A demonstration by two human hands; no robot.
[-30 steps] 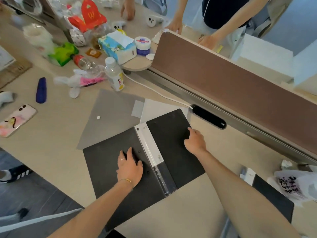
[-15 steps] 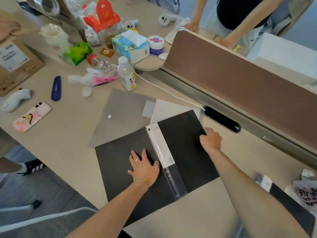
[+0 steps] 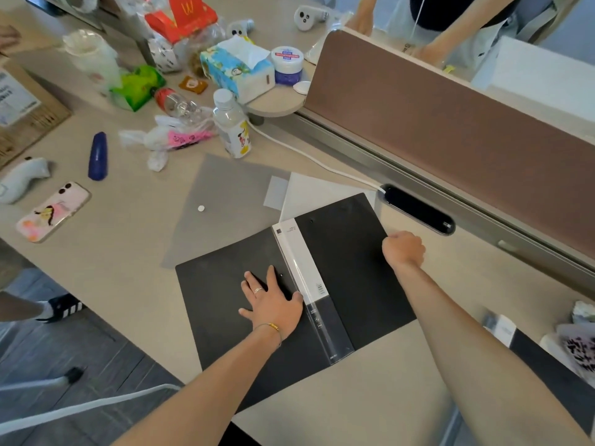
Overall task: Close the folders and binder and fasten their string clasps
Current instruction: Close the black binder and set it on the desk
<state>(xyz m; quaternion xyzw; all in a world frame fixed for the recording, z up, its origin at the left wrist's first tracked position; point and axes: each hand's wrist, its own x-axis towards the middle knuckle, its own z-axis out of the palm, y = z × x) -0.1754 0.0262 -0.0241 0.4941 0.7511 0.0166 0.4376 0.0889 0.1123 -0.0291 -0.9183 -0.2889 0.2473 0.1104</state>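
A black binder (image 3: 347, 262) lies open and flat on the beige desk, outer side up, with a white-labelled spine (image 3: 304, 268) down its middle. My left hand (image 3: 273, 304) presses flat on the left cover, fingers spread, beside the spine. At the right cover's outer edge my right hand (image 3: 402, 249) is curled, its fingers over that edge. A grey translucent folder (image 3: 225, 201) with a white snap button (image 3: 201, 208) lies behind the binder, partly under it. A white sheet (image 3: 318, 197) sticks out beyond the binder's top.
Desk clutter at the back left: a small bottle (image 3: 231, 127), tissue box (image 3: 238, 69), blue case (image 3: 97, 156), phone (image 3: 53, 212). A brown divider panel (image 3: 450, 117) runs along the right, with a black cable port (image 3: 418, 209). Another black folder (image 3: 553, 375) lies at right. Another person's arms lean beyond the divider.
My right hand slid from the middle of the right cover out to its far edge and curled over it. My left hand stayed flat on the left cover. The view shifted slightly.
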